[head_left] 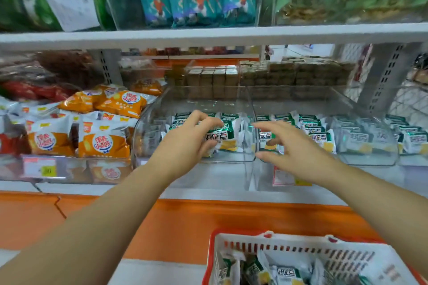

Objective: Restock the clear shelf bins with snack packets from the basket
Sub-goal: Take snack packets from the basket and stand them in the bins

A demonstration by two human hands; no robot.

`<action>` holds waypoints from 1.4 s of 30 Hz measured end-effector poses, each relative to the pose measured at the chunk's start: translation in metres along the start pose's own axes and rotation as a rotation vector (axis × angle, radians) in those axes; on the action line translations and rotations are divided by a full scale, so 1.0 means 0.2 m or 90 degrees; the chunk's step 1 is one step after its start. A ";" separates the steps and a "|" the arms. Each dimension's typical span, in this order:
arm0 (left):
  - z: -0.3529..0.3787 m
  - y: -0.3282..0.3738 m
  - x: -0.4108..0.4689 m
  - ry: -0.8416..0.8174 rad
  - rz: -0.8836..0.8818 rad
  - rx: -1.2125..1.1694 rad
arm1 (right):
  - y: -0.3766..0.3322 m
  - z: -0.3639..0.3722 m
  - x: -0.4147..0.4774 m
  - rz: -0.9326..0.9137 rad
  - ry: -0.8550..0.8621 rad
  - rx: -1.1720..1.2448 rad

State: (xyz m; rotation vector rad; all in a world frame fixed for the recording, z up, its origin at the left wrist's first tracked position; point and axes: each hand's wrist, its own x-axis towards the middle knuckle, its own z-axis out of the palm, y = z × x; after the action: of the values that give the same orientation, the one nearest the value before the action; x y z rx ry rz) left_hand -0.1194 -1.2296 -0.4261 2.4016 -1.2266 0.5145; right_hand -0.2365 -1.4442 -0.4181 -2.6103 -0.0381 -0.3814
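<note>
Shelf (92, 189) white; clear bins (231, 158) on it; orange ledge (208, 220) below.

One head-worn wide-angle view faces forward and down, close to the clear bins (194, 99), basket (301, 242) below

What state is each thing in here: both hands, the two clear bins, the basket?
left hand: grips a green-and-white packet.
green-and-white packet: held at the left clear bin's open top.
right hand: fingers spread, holding nothing, in front of the right clear bin.
left clear bin: partly filled with packets.
right clear bin: partly filled; packets stand in rows.
basket: holds several packets.
</note>
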 end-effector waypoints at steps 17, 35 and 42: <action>0.38 -0.16 0.48 -0.319 0.038 0.121 | 0.17 0.10 0.08 -0.093 0.022 0.053; 0.22 0.12 0.15 0.094 0.028 0.024 | 0.15 0.15 -0.04 -0.207 0.247 -0.079; 0.46 0.33 -0.46 0.155 -0.036 -0.116 | 0.22 0.43 -0.46 -0.223 0.267 -0.099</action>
State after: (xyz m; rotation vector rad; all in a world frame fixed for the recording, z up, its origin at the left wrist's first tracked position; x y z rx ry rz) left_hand -0.2103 -1.2482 -0.5378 2.1434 -1.0503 0.6276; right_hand -0.2988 -1.4371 -0.5359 -2.6153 -0.3364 -1.0855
